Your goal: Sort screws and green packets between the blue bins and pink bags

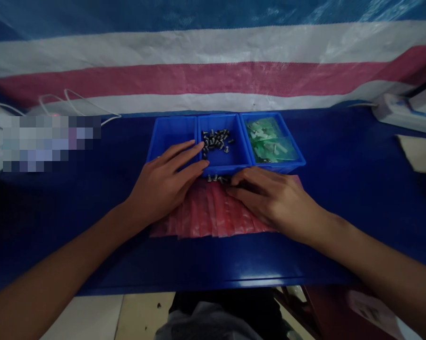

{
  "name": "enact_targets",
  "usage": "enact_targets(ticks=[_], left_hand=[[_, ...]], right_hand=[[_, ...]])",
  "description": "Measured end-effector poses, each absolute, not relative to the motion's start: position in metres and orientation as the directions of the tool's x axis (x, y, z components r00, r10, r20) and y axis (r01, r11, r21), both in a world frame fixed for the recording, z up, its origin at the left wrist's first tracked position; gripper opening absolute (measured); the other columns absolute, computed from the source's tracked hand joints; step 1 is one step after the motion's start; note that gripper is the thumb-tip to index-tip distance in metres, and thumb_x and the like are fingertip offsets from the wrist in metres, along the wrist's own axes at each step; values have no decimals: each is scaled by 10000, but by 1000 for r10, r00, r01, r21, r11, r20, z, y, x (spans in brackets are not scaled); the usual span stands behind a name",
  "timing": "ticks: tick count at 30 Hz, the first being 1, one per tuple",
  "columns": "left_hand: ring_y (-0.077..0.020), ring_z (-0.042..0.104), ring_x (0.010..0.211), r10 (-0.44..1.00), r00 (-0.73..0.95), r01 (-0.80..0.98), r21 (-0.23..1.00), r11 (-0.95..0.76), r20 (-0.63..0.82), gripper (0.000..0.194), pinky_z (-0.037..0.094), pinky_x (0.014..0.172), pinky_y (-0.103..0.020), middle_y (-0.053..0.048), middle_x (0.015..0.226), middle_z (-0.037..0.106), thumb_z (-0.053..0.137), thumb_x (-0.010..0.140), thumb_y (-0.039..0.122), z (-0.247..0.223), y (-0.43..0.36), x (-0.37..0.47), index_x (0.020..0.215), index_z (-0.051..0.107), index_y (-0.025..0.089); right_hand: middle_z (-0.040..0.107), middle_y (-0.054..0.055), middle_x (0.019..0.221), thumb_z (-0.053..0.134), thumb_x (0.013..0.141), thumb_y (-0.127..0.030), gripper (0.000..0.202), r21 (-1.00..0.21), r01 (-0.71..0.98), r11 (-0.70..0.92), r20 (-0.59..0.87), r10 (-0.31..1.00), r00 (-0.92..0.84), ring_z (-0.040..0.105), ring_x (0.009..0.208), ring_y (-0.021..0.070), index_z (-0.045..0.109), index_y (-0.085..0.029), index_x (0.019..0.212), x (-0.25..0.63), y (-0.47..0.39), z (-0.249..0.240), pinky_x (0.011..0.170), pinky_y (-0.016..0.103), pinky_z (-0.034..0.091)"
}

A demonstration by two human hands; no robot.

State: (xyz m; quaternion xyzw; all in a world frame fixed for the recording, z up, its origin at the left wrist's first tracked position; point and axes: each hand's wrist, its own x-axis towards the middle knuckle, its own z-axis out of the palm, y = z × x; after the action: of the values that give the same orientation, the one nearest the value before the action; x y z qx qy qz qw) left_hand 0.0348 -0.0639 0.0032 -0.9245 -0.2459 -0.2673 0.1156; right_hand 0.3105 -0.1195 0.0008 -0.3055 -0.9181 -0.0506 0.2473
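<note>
A: Where are the screws (215, 178) relative to the fingers?

B: Near the centre of the frame, along the upper edge of the red plastic bags (206, 212). They sit in a short row, just left of the right hand's (275, 198) thumb and forefinger.

A: Is that hand pinching one?

B: I can't tell. Its fingers are curled, with thumb and forefinger close together beside a dark screw at the row's right end, but the contact is hidden.

A: And the left hand (166, 182)?

B: Fingers spread, reaching from centre-left, with the fingertips over the near left corner of the middle blue tray (216, 158). I see nothing held between them.

A: More screws in there?

B: Yes, a loose heap (216, 138), beyond the left fingertips. Right of it, another blue tray (300, 163) holds green packets (269, 141).
</note>
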Motion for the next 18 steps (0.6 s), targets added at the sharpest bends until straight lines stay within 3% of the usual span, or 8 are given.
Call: enact_targets(ticks=[3, 6, 9, 13, 15, 18], left_hand=[[-330, 674, 1397, 379, 740, 506, -89, -858, 555, 229, 643, 1119, -492, -187, 1449, 711, 605, 1078, 126, 4, -63, 35, 1278, 718, 121], [-333, 677, 1393, 379, 744, 507, -95, -857, 550, 230, 645, 1117, -494, -188, 1447, 712, 606, 1077, 126, 4, -62, 35, 1276, 720, 119], [-330, 674, 1398, 382, 742, 509, -92, -856, 551, 225, 639, 1127, -496, -186, 1445, 714, 604, 1081, 133, 4, -62, 34, 1273, 720, 122], [-322, 670, 1404, 387, 741, 512, -88, -854, 548, 236, 645, 1119, -494, -178, 1458, 709, 590, 1083, 124, 3, -62, 33, 1282, 715, 136], [-323, 669, 1406, 391, 740, 513, -83, -855, 548, 236, 649, 1111, -494, -178, 1461, 707, 597, 1082, 132, 3, -62, 34, 1286, 716, 139], [-318, 656, 1422, 408, 736, 518, -61, -853, 540, 244, 641, 1123, -508, -165, 1474, 702, 596, 1086, 143, 3, -62, 34, 1297, 718, 161]], right_hand=[[759, 114, 1096, 600, 1043, -70, 193, -355, 489, 797, 561, 600, -570, 759, 956, 181, 778, -146, 1055, 309, -121, 5, 813, 286, 637], [805, 80, 1164, 683, 1018, -108, 172, -683, 345, 643, 493, 755, -432, 779, 1049, 179, 799, -195, 1111, 309, -123, 17, 904, 292, 644], [830, 49, 1028, 774, 1000, -250, 119, -900, 189, 392, 294, 868, -400, 782, 862, 156, 835, -218, 1097, 311, -124, 26, 731, 247, 636], [703, -13, 645, 861, 926, -433, 264, -999, 27, 18, 2, 867, -499, 584, 446, 87, 813, -183, 856, 312, -122, 26, 425, 195, 493], [643, -38, 549, 913, 868, -451, 306, -994, 4, -110, -96, 852, -514, 532, 381, 80, 788, -180, 799, 312, -120, 23, 365, 181, 440], [665, -34, 544, 961, 814, -436, 329, -982, -32, -187, -147, 859, -491, 581, 380, 95, 763, -178, 765, 312, -117, 21, 363, 174, 466]])
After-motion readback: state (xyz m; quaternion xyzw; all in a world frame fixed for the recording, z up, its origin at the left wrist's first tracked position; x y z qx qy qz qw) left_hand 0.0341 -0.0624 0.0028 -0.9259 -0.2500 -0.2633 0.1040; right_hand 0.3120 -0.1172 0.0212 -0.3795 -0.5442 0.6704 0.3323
